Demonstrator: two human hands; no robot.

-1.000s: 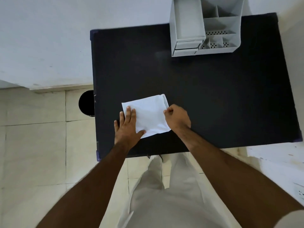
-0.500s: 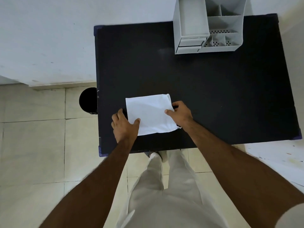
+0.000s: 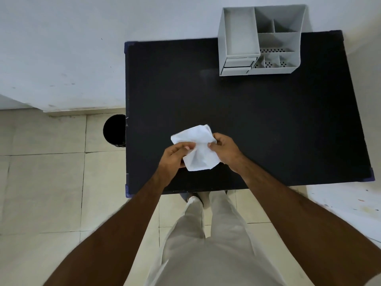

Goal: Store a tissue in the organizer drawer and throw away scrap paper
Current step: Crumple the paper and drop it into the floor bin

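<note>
A white tissue [image 3: 197,148] is held just above the near part of the black table [image 3: 268,124]; it is creased and partly bunched. My left hand [image 3: 174,157] pinches its left edge. My right hand [image 3: 223,149] grips its right edge, so both hands hold the same sheet. The grey organizer [image 3: 260,41] stands at the table's far edge, with open compartments on top and two small shut drawers [image 3: 237,66] at its front left. No scrap paper is in view.
A black round bin [image 3: 114,130] stands on the tiled floor by the table's left edge. A white wall runs behind the table. My legs in light trousers [image 3: 206,244] are at the table's near edge.
The tissue lay flat on the table under both hands. Now both hands have lifted it and pushed its sides together, so it is crumpling. The view has shifted a little.
</note>
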